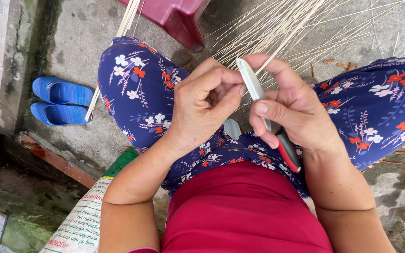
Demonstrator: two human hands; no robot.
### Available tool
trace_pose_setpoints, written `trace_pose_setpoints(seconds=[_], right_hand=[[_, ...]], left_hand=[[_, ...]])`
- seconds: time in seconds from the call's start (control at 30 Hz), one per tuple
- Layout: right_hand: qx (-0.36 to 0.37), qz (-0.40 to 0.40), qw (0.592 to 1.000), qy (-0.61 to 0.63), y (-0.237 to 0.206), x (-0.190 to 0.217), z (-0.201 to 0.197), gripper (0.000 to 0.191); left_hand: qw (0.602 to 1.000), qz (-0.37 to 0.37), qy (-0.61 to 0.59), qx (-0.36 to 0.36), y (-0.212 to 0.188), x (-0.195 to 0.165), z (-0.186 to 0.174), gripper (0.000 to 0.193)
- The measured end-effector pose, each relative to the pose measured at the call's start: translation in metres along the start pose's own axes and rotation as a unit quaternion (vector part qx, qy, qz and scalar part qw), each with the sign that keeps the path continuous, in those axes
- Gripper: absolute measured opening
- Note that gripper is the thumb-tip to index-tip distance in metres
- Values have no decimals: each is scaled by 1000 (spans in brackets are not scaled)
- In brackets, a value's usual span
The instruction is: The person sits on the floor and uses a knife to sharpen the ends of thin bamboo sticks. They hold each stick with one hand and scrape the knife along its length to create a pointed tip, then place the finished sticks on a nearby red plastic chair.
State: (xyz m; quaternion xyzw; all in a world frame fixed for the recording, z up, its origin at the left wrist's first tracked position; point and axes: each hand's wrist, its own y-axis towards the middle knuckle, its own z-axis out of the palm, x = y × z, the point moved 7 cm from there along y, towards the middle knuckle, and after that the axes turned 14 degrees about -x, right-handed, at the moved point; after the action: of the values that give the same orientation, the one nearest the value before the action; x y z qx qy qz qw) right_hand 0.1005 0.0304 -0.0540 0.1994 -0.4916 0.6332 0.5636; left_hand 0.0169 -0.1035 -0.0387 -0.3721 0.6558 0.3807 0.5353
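Right hand (296, 117) clenched on red-handled knife (266, 112); left hand (202, 105) pinches a thin strip (277, 54) at the blade. I judge splitting barely begun; many strips (277, 23) lie on the floor.

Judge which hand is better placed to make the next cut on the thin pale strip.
Probably the right hand: it grips the red-handled knife with a pale blade, tip up beside the left hand. The left hand's fingers are curled shut, apparently pinching the thin pale strip.

Landmark knife (266, 105) | sandals (59, 100) far left on floor | stool (176, 18) behind-left | bamboo strips (296, 23) behind | printed sack (83, 220) lower left
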Motion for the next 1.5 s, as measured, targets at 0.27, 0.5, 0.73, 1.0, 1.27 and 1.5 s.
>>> trace_pose_setpoints(seconds=[0.27, 0.5, 0.73, 1.0, 1.27, 1.5], right_hand=[[5, -27, 1000, -11, -8, -2, 3, 53], [-72, -148, 979, -121, -11, 12, -15, 53], [-103, -201, 949, -218, -13, 15, -14, 67], [-35, -97, 991, -80, -3, -1, -4, 55], [-51, -128, 989, -51, -8, 0, -5, 40], [-67, -143, 986, -47, -11, -1, -7, 36]], left_hand=[[999, 47, -4, 5, -2, -9, 4, 10], [1000, 18, -2, -17, 3, -1, 1, 20], [998, 44, 11, -38, 2, -2, 4, 21], [995, 76, 32, -48, 1, -6, 6, 11], [997, 73, -1, -26, -4, -10, 10, 12], [997, 75, -4, -17, -6, -14, 13, 12]])
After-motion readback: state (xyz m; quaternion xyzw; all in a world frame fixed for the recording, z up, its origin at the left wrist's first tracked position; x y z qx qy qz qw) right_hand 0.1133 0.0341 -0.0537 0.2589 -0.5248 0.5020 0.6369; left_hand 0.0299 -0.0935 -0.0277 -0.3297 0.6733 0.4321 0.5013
